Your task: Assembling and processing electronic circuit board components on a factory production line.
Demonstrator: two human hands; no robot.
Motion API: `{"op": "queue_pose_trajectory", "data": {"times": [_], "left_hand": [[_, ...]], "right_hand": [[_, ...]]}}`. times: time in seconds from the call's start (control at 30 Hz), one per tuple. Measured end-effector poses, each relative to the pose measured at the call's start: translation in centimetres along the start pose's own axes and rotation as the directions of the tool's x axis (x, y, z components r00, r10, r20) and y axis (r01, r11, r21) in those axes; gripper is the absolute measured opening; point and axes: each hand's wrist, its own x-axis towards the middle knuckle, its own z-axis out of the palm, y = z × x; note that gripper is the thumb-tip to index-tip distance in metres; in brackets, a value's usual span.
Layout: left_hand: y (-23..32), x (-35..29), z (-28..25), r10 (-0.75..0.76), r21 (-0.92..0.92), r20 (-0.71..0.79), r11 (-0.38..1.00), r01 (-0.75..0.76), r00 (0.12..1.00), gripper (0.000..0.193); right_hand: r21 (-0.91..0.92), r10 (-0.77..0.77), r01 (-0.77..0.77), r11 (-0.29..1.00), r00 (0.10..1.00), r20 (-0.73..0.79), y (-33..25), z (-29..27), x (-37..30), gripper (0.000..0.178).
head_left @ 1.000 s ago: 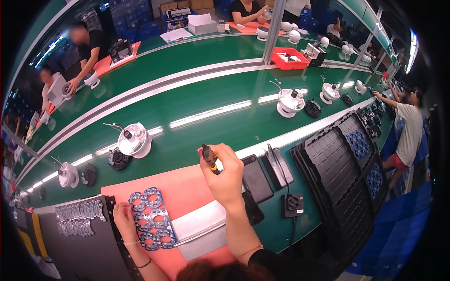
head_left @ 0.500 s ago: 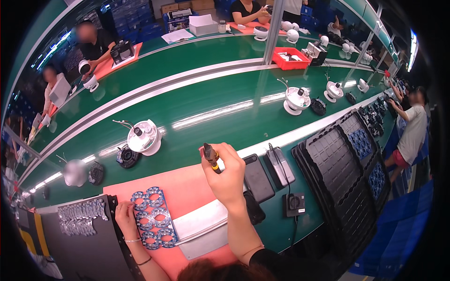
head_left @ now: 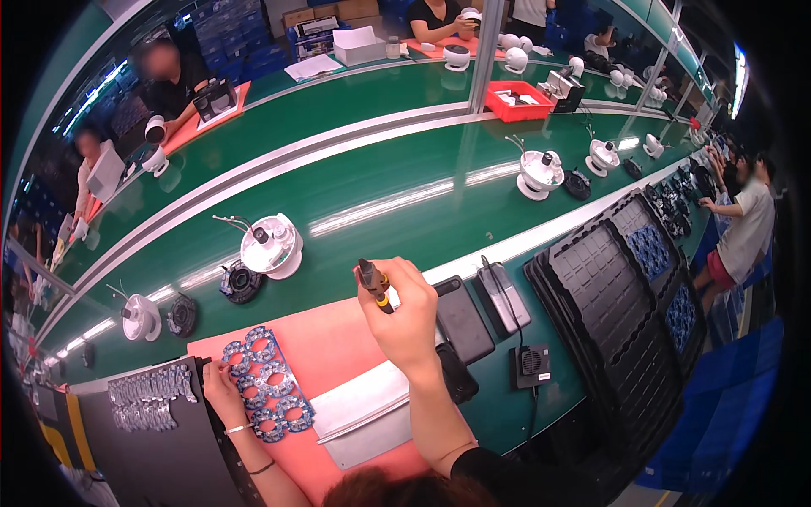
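My right hand (head_left: 404, 317) is raised over the pink mat, wrapped round a pair of cutting pliers (head_left: 372, 283) with dark jaws and yellow-and-black handles, the jaws pointing up. At the left, the fingers of my left hand (head_left: 223, 395) grip the left edge of a blue circuit board panel (head_left: 269, 382) made of several joined ring-shaped boards. The panel lies at a slant on the pink mat (head_left: 329, 334). To its right, beneath my right forearm, are white sheets (head_left: 359, 401) and a grey flat plate (head_left: 372, 439).
A green conveyor (head_left: 380, 220) carries white rounded housings (head_left: 272, 245) and black round parts (head_left: 242, 280). Cut board pieces (head_left: 152, 395) lie on a dark board at left. Stacked black trays (head_left: 591, 296) and a small black fan box (head_left: 530, 366) stand right. Other people sit across.
The circuit board panel has turned, its top swinging left with my left hand. My right hand with the pliers has shifted slightly left. The nearest white housings have travelled a little to the right.
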Motion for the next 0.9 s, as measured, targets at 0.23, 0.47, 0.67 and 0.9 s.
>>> {"op": "queue_pose_trajectory", "data": {"times": [0.23,0.47,0.67,0.9], "left_hand": [[-0.7,0.4,-0.7,-0.035,-0.025,0.02,0.999,0.036,0.999,0.002],[-0.1,0.8,-2.4,-0.103,0.138,0.154,0.987,0.082,0.983,0.009],[-2.1,0.7,-1.8,-0.045,0.104,0.062,0.994,0.038,0.997,0.009],[-2.6,1.5,-2.0,-0.142,0.081,0.129,0.988,0.132,0.981,0.009]], "right_hand": [[-0.001,-0.007,0.007,1.0,1.0,0.004,-0.2,1.1,-0.6,0.027],[-0.019,-0.009,0.009,1.0,1.0,-0.002,-0.3,1.9,-1.1,0.027],[0.001,-0.012,0.012,1.0,0.999,-0.03,-0.9,2.5,-1.1,0.017],[-0.008,-0.027,0.027,1.0,1.0,-0.001,-1.0,3.0,-1.5,0.029]]}}
